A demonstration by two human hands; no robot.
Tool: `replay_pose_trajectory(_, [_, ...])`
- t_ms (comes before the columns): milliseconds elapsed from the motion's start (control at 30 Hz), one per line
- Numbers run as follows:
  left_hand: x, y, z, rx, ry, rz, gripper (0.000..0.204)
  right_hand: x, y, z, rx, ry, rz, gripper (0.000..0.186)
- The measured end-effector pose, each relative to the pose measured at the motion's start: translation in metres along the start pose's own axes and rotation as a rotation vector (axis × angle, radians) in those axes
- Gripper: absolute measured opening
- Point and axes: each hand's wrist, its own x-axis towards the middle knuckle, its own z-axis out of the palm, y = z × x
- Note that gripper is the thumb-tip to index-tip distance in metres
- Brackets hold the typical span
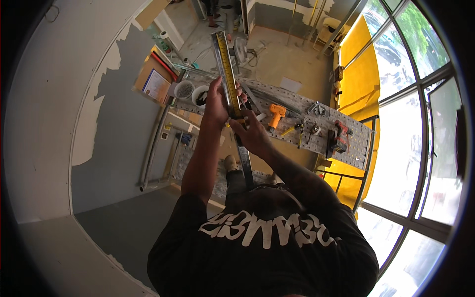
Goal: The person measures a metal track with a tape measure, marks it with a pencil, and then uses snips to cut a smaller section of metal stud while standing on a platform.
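Observation:
A long silver metal channel (245,167) runs away from my body, with an extended yellow tape measure blade (223,54) lying along its upper part. My left hand (217,104) is closed round the channel and tape from the left, fingertips showing on the right side. My right hand (252,132) is closed at the channel's middle, lower than the left, thumb and fingers on the tape at its near end; the tape's case is mostly hidden by it. Beyond them on a perforated scaffold platform (354,153) lie an orange power tool (276,115), a red drill (340,136) and small hand tools (300,131).
Two white buckets (184,90) stand on the platform's left. Metal scaffold rails (152,148) flank it, with a grey wall (118,148) at left and yellow sheeting (366,49) and windows (401,138) at right. Another person's legs (212,17) show at the back.

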Motion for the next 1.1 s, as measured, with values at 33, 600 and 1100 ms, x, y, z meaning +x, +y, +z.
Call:
replay_pose_trajectory(33, [0.002, -0.004, 0.005, -0.025, -0.004, -0.012, 0.057, -0.001, 0.005, -0.004, 0.041, -0.007, -0.026, 0.062])
replay_pose_trajectory(600, [0.003, -0.024, 0.021, 0.383, 0.281, 0.111, 0.043, -0.029, 0.376, -0.199, -0.238, 0.289, 0.597, 0.083])
replay_pose_trajectory(1100, [-0.111, -0.198, -0.022, 0.345, 0.827, -0.590, 0.052, 0.051, 0.590, -0.208, -0.760, 0.536, 0.725, 0.069])
